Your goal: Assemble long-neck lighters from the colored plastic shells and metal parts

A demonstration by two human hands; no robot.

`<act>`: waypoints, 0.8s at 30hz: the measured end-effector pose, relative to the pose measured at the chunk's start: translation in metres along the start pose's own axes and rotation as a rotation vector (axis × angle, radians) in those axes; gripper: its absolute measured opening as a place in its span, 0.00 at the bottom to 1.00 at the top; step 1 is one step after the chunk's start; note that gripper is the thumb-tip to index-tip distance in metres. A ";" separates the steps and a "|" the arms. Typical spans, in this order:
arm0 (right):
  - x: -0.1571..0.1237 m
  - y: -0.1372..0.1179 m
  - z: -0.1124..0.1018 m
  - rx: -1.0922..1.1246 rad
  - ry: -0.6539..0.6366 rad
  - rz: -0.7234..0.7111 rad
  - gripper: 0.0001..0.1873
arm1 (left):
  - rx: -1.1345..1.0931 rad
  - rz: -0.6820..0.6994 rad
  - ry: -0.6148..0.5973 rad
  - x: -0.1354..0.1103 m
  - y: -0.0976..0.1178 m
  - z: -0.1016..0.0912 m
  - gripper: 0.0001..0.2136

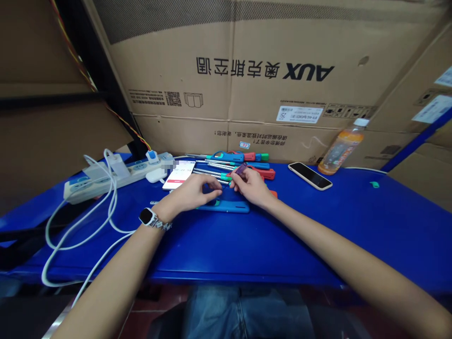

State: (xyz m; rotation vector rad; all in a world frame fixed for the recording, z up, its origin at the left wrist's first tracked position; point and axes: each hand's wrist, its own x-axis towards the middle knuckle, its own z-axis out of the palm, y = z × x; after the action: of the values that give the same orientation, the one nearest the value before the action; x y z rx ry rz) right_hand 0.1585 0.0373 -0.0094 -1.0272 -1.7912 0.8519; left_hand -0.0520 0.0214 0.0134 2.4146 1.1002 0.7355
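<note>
My right hand (252,186) pinches a small translucent purple piece (241,168), which sticks up past the fingertips. My left hand (197,190) has its fingers curved and a gap showing between thumb and forefinger; I see nothing held in it. Just under and in front of it, a blue long-nosed lighter (231,206) lies on the blue table (226,245). Behind both hands several more such lighters lie in a row with thin metal nozzles, among them a red one (266,173) and a blue one (259,165). My right hand partly hides an orange-red end (274,194).
A lit white phone (179,175) and a white earbud case (156,175) lie left of the lighters. Further left is a power strip (81,188) with looping white cables (113,202). To the right are a dark phone (310,176) and an orange drink bottle (341,148). A large cardboard box (169,61) stands behind.
</note>
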 end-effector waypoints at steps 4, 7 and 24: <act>0.000 0.001 0.001 0.029 -0.001 -0.003 0.12 | 0.009 0.025 -0.124 -0.002 0.012 0.006 0.14; 0.001 0.005 0.002 0.027 0.024 0.001 0.13 | 0.093 0.028 -0.181 -0.002 0.018 0.014 0.16; -0.015 -0.004 -0.033 0.367 0.152 0.100 0.23 | 0.022 -0.026 0.029 0.003 0.009 0.015 0.14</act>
State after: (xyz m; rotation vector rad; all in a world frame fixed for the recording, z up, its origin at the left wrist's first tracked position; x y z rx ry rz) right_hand 0.1916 0.0269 0.0011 -0.9181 -1.4003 1.0863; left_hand -0.0363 0.0163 0.0073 2.4101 1.1546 0.7566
